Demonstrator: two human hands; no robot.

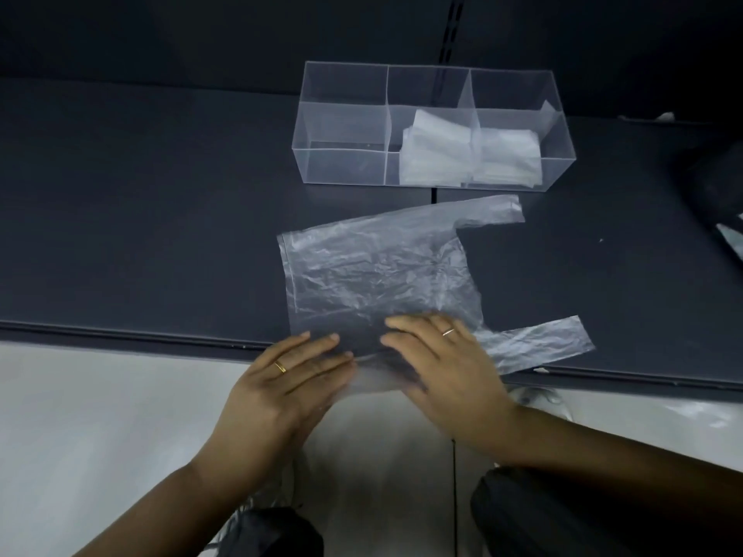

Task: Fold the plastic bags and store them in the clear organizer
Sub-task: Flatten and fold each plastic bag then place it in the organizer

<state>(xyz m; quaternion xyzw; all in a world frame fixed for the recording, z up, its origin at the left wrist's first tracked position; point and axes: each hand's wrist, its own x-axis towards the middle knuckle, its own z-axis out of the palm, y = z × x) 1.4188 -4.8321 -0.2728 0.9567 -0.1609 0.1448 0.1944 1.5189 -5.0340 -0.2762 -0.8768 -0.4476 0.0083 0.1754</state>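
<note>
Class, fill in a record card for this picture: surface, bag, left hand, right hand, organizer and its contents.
Surface: dark table
Bag: plastic bag, unfolded, flat, handles pointing right, near edge overhanging table
Left: left hand, fingers straight, on bag's near edge
Right: right hand, fingers straight, on bag's near edge
Store: clear organizer behind bag; folded bags in middle and right compartments, none seen in left

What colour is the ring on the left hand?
The ring is gold, clearest in the head view.
</note>
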